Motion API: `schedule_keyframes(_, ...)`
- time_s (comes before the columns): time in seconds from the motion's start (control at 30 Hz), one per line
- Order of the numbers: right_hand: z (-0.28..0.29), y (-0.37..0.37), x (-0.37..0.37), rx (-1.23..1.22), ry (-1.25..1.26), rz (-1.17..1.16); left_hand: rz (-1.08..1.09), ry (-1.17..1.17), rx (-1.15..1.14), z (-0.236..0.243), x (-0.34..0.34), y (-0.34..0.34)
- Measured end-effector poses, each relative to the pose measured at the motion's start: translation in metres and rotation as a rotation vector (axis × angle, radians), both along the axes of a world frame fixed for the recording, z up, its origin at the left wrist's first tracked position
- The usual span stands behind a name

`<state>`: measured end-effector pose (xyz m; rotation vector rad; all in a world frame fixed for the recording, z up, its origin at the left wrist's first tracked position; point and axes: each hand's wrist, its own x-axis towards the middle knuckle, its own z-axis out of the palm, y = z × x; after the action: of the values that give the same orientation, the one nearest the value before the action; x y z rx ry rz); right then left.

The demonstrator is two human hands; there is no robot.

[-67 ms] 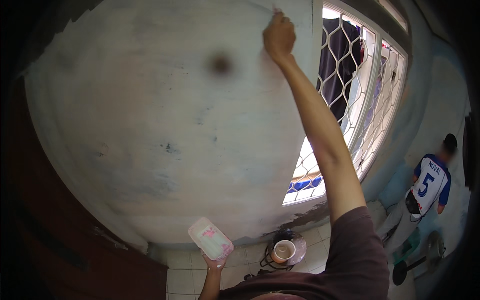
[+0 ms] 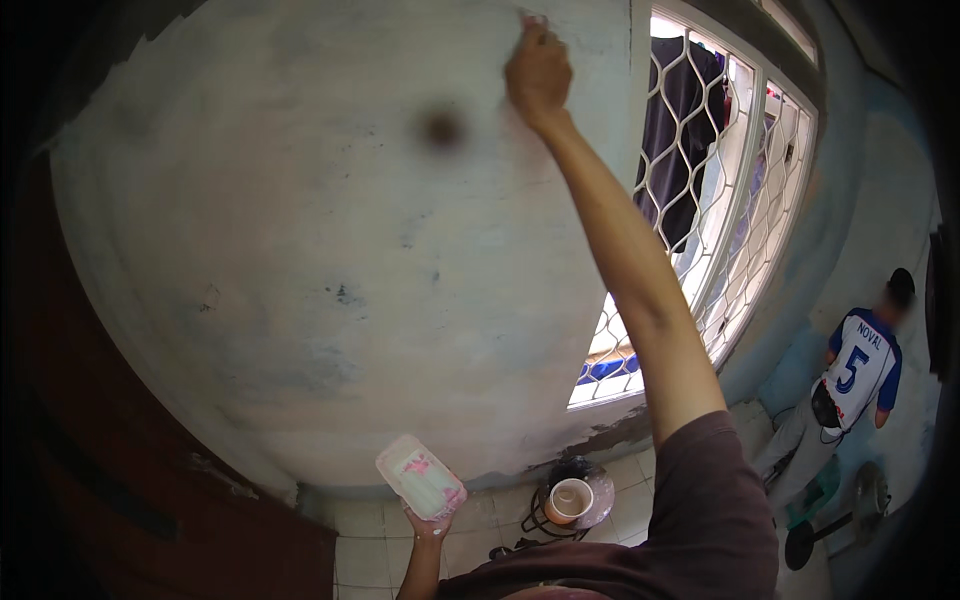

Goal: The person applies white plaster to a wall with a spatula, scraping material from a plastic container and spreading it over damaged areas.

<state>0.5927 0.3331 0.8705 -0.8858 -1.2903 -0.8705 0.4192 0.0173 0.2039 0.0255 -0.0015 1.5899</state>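
Left hand (image 2: 431, 527): gripping tray (image 2: 431, 486), white, pink-smeared. Right hand (image 2: 540, 78): raised at wall (image 2: 250, 230), curled; cannot tell on what. Hands well apart. Bucket (image 2: 570, 518): white-rimmed.

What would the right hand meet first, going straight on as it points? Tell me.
Probably the patchy whitish wall: the right hand points up it toward the picture's top edge, and nothing else shows beyond its grip. Depth leaves unclear whether they touch.
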Motion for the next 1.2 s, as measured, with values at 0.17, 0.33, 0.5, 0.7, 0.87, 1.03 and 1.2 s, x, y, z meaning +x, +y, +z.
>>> schedule_keyframes(0.17,-0.062,-0.006,-0.162,0.256,-0.522,0.0,-0.027,-0.011,-0.002,0.013,-0.04,-0.018)
schedule_keyframes(0.33,-0.125,-0.077,-0.26,-0.205,-0.879,0.325,-0.002,-0.041,-0.048,-0.013,-0.113,-0.045)
schedule_keyframes(0.5,-0.037,-0.033,-0.154,0.19,-0.208,0.122,0.032,0.012,-0.132,0.01,-0.177,-0.08)
schedule_keyframes(0.7,0.07,-0.029,-0.012,-0.063,0.603,-0.018,0.211,0.123,-0.131,-0.015,-0.267,-0.115)
schedule_keyframes(0.87,0.059,0.001,-0.117,-0.016,0.346,-0.156,0.369,0.059,-0.153,-0.015,-0.319,-0.137)
schedule_keyframes(1.03,-0.046,-0.032,-0.346,0.042,-0.309,0.072,0.101,0.03,0.1,-0.03,-0.35,-0.123)
schedule_keyframes(1.2,-0.14,-0.096,-0.414,-0.404,-0.933,0.371,0.115,-0.001,0.056,0.023,-0.338,-0.114)
